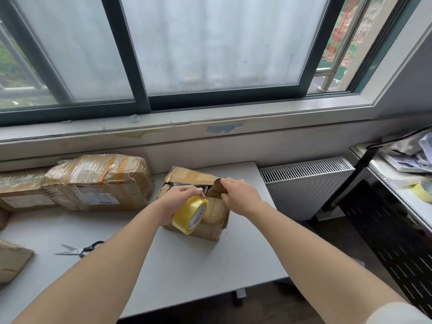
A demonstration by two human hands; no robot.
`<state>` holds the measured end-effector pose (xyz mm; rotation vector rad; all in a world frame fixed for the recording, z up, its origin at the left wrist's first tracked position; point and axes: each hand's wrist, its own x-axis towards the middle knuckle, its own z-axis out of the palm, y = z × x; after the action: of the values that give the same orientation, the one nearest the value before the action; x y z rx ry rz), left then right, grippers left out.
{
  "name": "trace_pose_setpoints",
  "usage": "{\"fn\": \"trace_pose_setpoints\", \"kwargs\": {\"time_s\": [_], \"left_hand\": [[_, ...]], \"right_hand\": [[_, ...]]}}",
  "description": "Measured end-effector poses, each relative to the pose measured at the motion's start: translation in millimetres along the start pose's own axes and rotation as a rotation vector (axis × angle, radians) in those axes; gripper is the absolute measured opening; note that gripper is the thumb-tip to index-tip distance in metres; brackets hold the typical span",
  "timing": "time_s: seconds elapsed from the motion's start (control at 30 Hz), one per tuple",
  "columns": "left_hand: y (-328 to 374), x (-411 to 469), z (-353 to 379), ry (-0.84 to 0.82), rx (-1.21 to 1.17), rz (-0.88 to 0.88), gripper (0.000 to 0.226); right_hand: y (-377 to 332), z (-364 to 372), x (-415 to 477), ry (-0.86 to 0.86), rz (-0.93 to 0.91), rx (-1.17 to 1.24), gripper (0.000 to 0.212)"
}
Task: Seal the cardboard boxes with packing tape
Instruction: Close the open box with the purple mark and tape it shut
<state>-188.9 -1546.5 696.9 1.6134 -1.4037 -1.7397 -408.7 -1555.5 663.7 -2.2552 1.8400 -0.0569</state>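
Well, from my end the small box [216, 215] sits toward the far right part of the grey table [187, 265]. Its top seam gapes, and something dark shows in the gap that I cannot identify.

My left hand [177, 198] grips the yellow tape roll [190, 215] against the box's near face. The fingers curl over the roll's upper rim. The roll covers the palm and thumb, so I cannot tell how the thumb sits. The core's print reads MADE IN CHINA. Whether a strip is drawn off the roll is too faint for me to see.

My right hand [240, 194] pinches the raised flap [216, 187] at the box's right end, fingers over its top edge and thumb on the side below. A ring shows on one finger.

Left of this box stands a larger taped box [98, 181]. A flatter box [22, 195] touches it and runs out of the left edge. Another box [12, 259] is cut off at the lower left.

The scissors [79, 250] lie slightly open on the table, their handles partly hidden behind my left forearm. On the shelf [397, 185] at right, a second roll [424, 189] is clipped by the frame edge.
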Motion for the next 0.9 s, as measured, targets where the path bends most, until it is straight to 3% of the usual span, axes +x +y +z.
{"fn": "trace_pose_setpoints", "kwargs": {"time_s": [0.1, 0.23, 0.3, 0.47, 0.73, 0.9], "left_hand": [[0.0, 0.1, -2.6, -0.003, -0.004, -0.016, 0.028], [-5.1, -0.3, -11.3, -0.027, 0.000, -0.041, 0.028], [-5.5, -0.6, -16.0, -0.043, 0.000, -0.030, 0.028], [-2.1, -0.2, -18.4, 0.015, 0.008, 0.062, 0.026], [-11.0, -2.6, -22.8, 0.023, -0.060, 0.251, 0.018], [-6.7, -3.1, -29.6, -0.121, -0.121, 0.111, 0.036]], "right_hand": [[0.5, -6.0, 4.9, 0.010, -0.054, -0.015, 0.033], [-2.9, -8.6, 6.9, 0.153, -0.054, 0.134, 0.025], [-5.4, -2.9, 6.6, 0.120, -0.034, 0.183, 0.027], [-10.6, 9.3, 7.5, 0.122, 0.021, 0.292, 0.039], [-14.0, 9.6, 12.5, 0.145, 0.036, 0.333, 0.033], [-10.4, 6.3, 16.1, 0.155, 0.069, 0.439, 0.033]]}}
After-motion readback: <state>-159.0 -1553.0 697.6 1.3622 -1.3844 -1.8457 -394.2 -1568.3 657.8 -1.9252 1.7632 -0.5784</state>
